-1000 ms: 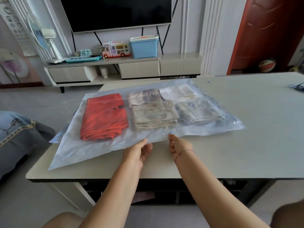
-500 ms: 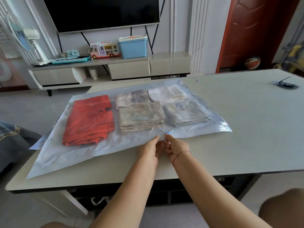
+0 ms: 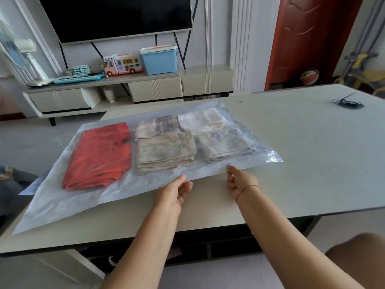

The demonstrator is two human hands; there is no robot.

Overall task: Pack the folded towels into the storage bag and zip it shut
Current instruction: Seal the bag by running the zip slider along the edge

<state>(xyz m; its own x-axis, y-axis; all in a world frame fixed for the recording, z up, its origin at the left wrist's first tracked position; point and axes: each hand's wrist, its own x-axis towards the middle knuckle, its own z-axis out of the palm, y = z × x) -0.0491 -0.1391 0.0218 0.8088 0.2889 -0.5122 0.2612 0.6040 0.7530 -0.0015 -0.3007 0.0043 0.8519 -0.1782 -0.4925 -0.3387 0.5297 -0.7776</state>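
A clear bluish storage bag (image 3: 62, 201) lies flat on the grey table (image 3: 312, 163). Inside it are a red folded towel (image 3: 100, 155), a beige towel (image 3: 164, 151), a patterned towel (image 3: 158, 126), a white towel (image 3: 200, 119) and a blue-and-white towel (image 3: 225, 144). My left hand (image 3: 177, 190) grips the bag's near edge, thumb on top. My right hand (image 3: 239, 180) pinches the same edge further right, at a small blue zip slider (image 3: 229, 163).
A small dark object (image 3: 348, 102) lies at the table's far right. The bag's left corner hangs past the table's left edge. Beyond the table are a TV stand (image 3: 156, 90) with a blue box (image 3: 159, 59) and toys, and a red door (image 3: 308, 38).
Half a second ago my hands met at the middle of the bag's near edge. Now they are apart, the right hand having slid right along the edge with the slider.
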